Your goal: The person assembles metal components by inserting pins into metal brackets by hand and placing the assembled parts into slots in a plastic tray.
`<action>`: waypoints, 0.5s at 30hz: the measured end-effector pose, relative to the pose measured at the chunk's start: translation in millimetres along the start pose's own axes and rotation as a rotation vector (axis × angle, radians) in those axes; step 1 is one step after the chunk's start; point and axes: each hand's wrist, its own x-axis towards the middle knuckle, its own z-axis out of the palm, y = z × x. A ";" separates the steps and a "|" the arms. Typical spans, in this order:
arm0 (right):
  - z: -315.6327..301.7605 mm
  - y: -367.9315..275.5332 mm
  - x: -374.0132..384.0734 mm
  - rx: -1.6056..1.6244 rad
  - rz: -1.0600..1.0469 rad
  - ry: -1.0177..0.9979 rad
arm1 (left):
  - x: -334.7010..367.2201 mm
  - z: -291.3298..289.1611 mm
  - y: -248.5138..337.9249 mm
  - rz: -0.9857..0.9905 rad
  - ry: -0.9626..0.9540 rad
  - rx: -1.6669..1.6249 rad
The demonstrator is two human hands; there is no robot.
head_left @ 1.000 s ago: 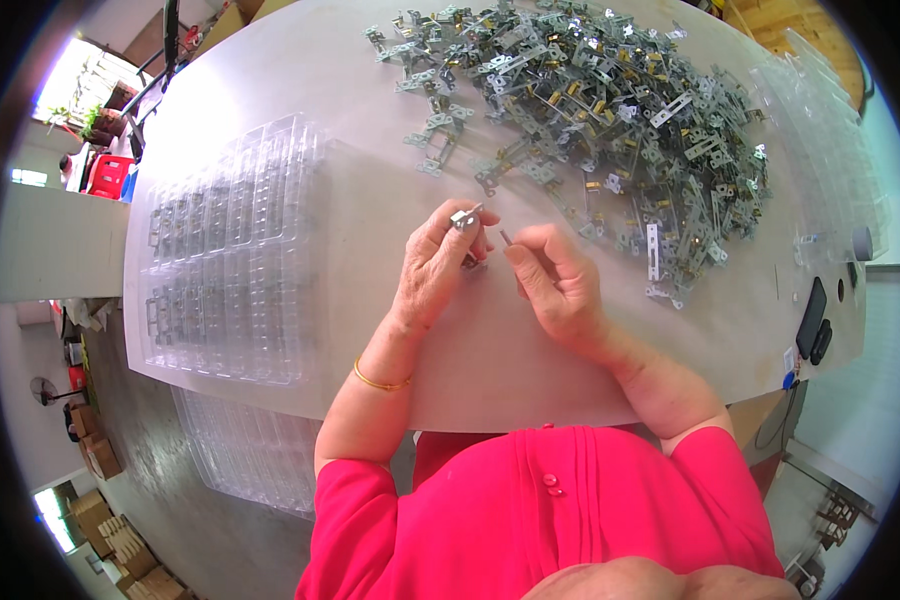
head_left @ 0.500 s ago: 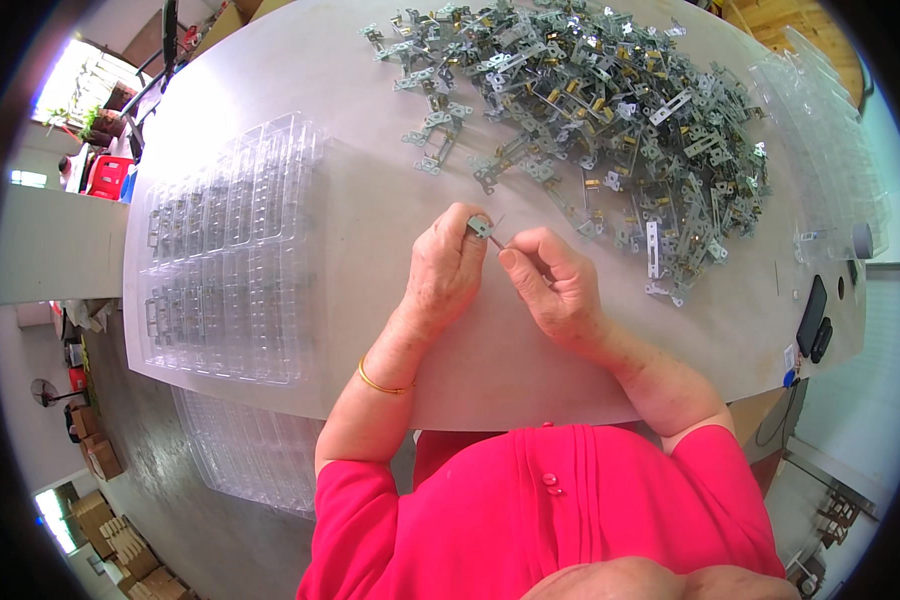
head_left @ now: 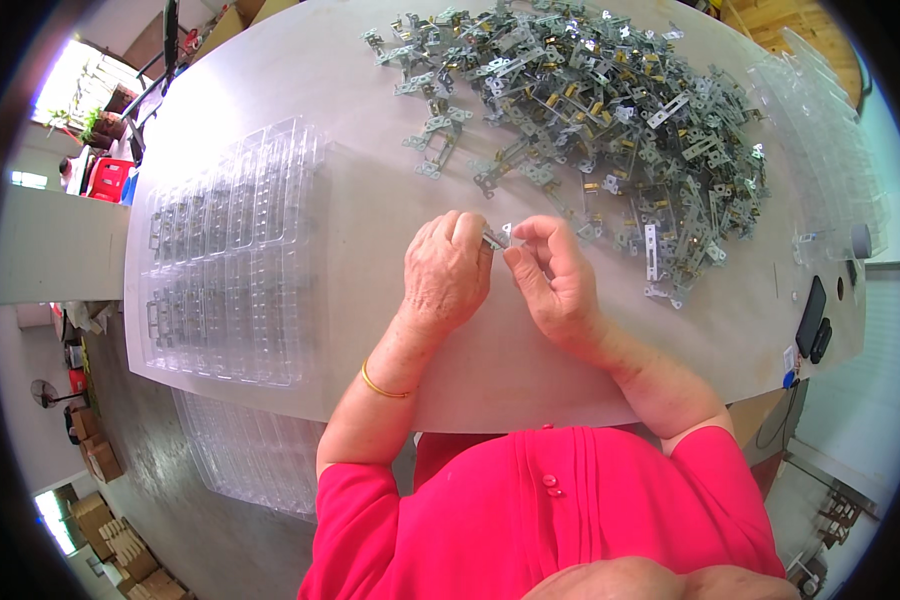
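Observation:
Between my hands is a small grey metal bracket [head_left: 496, 241], mostly hidden by my fingers. My left hand [head_left: 446, 268], back upward, is closed on its left end. The thumb and forefinger of my right hand [head_left: 558, 280] pinch its other end, where a small pale tab shows. Just beyond my hands spreads a large heap of similar metal brackets [head_left: 610, 110], some with brass-coloured parts. One long slotted bracket [head_left: 652, 252] lies at the heap's near edge, to the right of my right hand.
On the left of the table [head_left: 370, 385] lies a clear plastic tray [head_left: 270, 345] with metal pieces in its left rows. More clear trays [head_left: 825, 150] are stacked at the far right. A tape roll [head_left: 862, 241] and a black phone-like object [head_left: 812, 300] lie near the right edge.
My left hand has rolled over so its back faces up, and the bracket has turned with it. My right fingers have come up to the bracket's end.

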 end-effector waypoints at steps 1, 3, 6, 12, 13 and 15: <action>-0.3 -0.3 -0.2 0.000 -0.001 0.000 | -0.6 0.8 -0.7 0.014 0.005 0.026; -1.7 -0.6 -0.7 -0.004 0.006 -0.019 | -1.2 2.3 1.0 0.042 0.000 0.025; -3.7 -3.4 1.0 -0.141 -0.058 -0.045 | -2.3 6.6 3.4 0.088 -0.008 0.035; -6.4 -2.2 8.8 -0.299 -0.326 0.045 | -2.4 5.4 7.7 0.111 -0.057 0.090; -7.8 -3.0 9.5 -0.299 -0.328 0.045 | -2.9 5.6 9.2 0.125 -0.095 0.100; -10.8 -5.2 10.9 -0.284 -0.355 0.136 | -3.5 9.8 12.0 0.101 -0.046 0.025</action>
